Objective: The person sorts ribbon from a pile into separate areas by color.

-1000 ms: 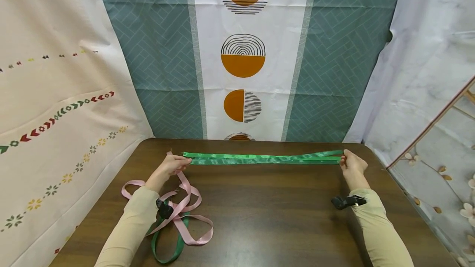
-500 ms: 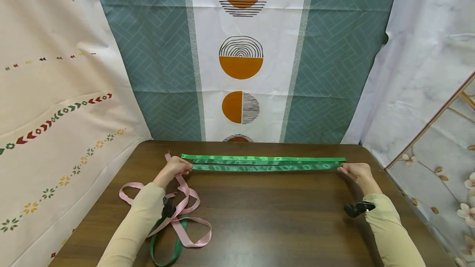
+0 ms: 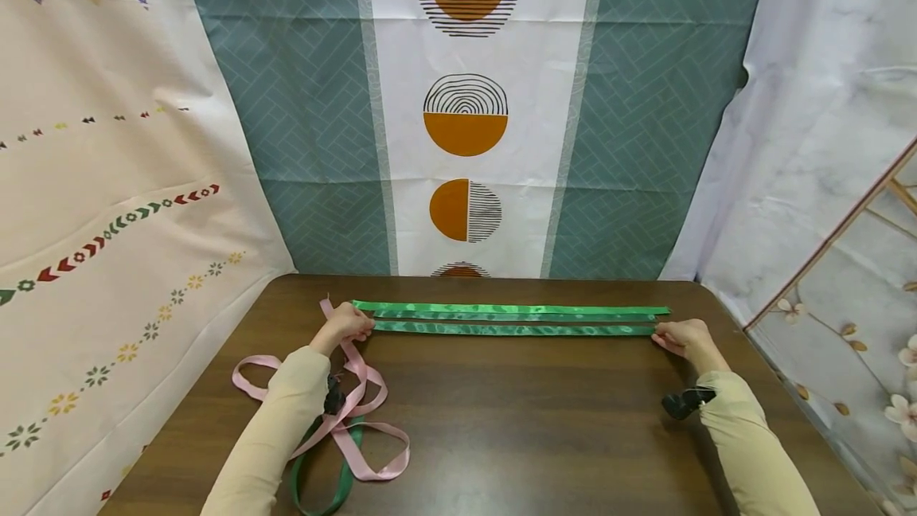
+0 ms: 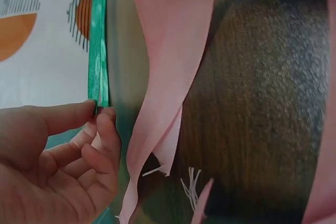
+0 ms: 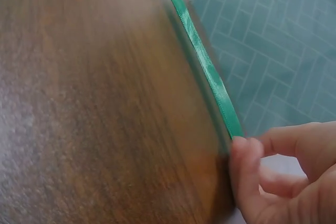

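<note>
I pinch the near green ribbon (image 3: 512, 330) by both ends, one in my left grip (image 3: 347, 324), the other in my right grip (image 3: 685, 337), so it runs straight between them. Over the last second I've drawn it toward me and levelled it; a sliver of table (image 3: 501, 412) now parts it from the two far green ribbons (image 3: 512, 310) just beyond my grips. To my mind that settles the crossing. Pink ribbon (image 4: 168, 51) lies loosely looped beside my left grip.
</note>
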A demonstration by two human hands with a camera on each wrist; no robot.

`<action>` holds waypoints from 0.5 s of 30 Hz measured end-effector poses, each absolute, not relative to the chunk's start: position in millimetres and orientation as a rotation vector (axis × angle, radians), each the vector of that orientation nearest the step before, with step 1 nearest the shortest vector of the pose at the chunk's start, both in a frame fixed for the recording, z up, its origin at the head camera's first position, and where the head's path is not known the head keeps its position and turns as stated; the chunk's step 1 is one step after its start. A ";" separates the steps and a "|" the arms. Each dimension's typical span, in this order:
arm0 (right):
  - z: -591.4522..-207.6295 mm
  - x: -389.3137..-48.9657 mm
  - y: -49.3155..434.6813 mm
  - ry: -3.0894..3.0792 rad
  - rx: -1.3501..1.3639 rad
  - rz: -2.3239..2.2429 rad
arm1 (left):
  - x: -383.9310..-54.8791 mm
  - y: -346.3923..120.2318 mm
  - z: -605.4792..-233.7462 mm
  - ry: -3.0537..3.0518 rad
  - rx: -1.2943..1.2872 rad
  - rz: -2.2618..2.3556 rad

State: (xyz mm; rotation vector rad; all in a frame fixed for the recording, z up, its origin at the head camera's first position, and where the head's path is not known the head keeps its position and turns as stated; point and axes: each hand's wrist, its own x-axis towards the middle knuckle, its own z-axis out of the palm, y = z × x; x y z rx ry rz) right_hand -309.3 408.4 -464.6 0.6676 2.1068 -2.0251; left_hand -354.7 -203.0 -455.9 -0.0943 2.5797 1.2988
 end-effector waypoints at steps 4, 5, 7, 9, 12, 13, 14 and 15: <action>-476.0 -317.0 411.6 2.235 0.740 -1.946 | -359.3 -200.1 -459.6 2.597 -0.098 1.275; -477.9 -318.6 412.1 2.257 0.763 -1.928 | -360.5 -199.4 -460.5 2.605 -0.097 1.264; -480.4 -320.9 412.6 2.301 0.793 -1.887 | -363.5 -198.0 -462.6 2.634 -0.100 1.223; -481.4 -322.1 412.6 2.350 0.800 -1.833 | -366.5 -196.7 -464.0 2.667 -0.099 1.173; -480.6 -322.5 411.2 2.415 0.799 -1.764 | -370.4 -194.8 -465.1 2.717 -0.105 1.086; -480.1 -322.5 410.4 2.436 0.795 -1.742 | -371.5 -194.0 -465.1 2.733 -0.114 1.057; -479.6 -322.6 409.5 2.457 0.799 -1.723 | -372.6 -193.2 -465.0 2.749 -0.125 1.027; -479.6 -322.8 408.8 2.478 0.800 -1.701 | -373.5 -192.4 -465.0 2.762 -0.130 1.001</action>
